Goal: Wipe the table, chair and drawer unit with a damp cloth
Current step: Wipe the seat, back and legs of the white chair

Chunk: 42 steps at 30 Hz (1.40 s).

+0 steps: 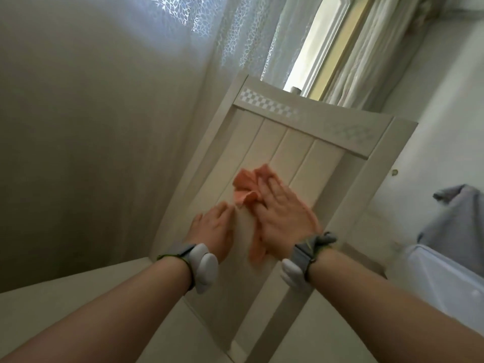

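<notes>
Cloth (246, 183), salmon-orange, soft fabric, crumpled. One piece, bunched into loose folds at its upper end and drawn out into a narrower strip at its lower end; blurred at the edges.

Position: spread against the pale cream wooden chair back (288, 150), a panel of four grooved upright boards under a cross rail with a white chequered band. The cloth lies across the middle boards, about halfway down the panel.

Orientation: long axis runs roughly along the boards, tilted with the panel, bunched end toward the chequered rail, strip end toward the wrists.

Relation to grip: the right hand (284, 214) lies flat on top of the cloth, fingers straight and together, palm pressing it to the wood. The folds stick out beyond the fingertips and the strip trails out below the thumb side. The left hand (213, 231) rests on the bare panel just beside the cloth's lower left edge, fingers extended; whether they touch the fabric cannot be told.

Also present: grey wrist bands (305, 254) with white pods on both wrists; white lace curtain (235, 30) behind the chair.
</notes>
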Available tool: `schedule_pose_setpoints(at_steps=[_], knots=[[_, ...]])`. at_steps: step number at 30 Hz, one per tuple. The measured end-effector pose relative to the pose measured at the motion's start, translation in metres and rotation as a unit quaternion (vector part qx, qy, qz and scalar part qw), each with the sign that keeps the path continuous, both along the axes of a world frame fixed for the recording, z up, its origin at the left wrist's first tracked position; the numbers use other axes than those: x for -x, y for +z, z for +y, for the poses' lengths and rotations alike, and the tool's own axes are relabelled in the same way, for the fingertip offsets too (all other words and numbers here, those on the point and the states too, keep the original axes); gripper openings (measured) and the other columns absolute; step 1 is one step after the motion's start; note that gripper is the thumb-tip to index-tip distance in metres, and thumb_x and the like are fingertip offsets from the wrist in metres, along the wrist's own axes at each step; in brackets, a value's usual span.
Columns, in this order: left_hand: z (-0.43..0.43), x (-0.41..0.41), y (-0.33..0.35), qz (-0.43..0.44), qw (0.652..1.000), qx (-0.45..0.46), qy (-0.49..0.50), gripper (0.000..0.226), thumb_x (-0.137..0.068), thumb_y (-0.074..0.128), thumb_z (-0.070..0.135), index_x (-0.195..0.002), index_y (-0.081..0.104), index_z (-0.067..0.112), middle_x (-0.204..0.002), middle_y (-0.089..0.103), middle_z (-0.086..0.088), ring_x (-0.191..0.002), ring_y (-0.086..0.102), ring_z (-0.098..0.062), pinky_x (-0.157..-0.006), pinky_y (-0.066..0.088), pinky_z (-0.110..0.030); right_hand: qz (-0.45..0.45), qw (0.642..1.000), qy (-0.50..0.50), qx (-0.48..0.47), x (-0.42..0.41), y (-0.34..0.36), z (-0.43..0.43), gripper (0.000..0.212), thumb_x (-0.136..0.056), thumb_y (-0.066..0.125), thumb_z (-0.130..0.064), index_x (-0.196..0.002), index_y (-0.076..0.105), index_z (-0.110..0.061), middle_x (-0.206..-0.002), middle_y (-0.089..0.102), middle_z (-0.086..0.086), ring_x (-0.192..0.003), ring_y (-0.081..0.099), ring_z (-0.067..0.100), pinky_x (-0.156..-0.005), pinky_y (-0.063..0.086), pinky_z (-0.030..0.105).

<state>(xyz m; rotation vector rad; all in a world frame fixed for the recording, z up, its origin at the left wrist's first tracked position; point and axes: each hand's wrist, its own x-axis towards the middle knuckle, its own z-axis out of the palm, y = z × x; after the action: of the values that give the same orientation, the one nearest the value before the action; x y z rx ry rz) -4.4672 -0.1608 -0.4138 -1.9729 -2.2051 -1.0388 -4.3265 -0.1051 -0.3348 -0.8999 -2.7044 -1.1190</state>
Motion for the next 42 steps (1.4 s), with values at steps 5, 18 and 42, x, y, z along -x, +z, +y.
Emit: schedule_pose_setpoints(at_steps=[5,18,42], knots=[[0.003,0.007,-0.002,-0.015,0.999,0.022,-0.033,0.058,-0.094,0.041,0.019,-0.147,0.019,0.016,-0.157,0.009,-0.003,-0.133,0.036,-0.03,-0.106,0.034,-0.035,-0.001,0.999,0.017,-0.034,-0.004,0.031,0.017,0.06,-0.096,0.026,-0.027,-0.151,0.001,-0.025,-0.159,-0.009,0.005,-0.145,-0.014,0.025,-0.116,-0.009,0.036],[0.006,0.026,-0.037,-0.024,0.995,-0.041,-0.088,0.067,-0.091,0.048,0.022,-0.149,0.014,0.023,-0.158,0.001,0.003,-0.144,0.013,-0.013,-0.111,0.015,-0.017,-0.026,0.999,0.016,-0.032,0.097,0.057,0.053,0.083,-0.085,0.047,-0.053,-0.15,0.002,-0.028,-0.159,-0.008,0.003,-0.145,-0.012,0.027,-0.116,-0.014,0.039],[-0.055,0.093,-0.151,-0.063,0.966,0.224,0.113,0.072,-0.09,0.05,0.04,-0.148,0.012,0.02,-0.154,0.022,-0.002,-0.137,0.03,-0.023,-0.113,0.025,-0.037,-0.116,0.989,0.086,0.029,0.146,-0.127,0.0,0.072,-0.087,0.047,-0.035,-0.149,0.016,-0.015,-0.159,-0.001,0.01,-0.145,-0.01,0.03,-0.117,-0.01,0.044]])
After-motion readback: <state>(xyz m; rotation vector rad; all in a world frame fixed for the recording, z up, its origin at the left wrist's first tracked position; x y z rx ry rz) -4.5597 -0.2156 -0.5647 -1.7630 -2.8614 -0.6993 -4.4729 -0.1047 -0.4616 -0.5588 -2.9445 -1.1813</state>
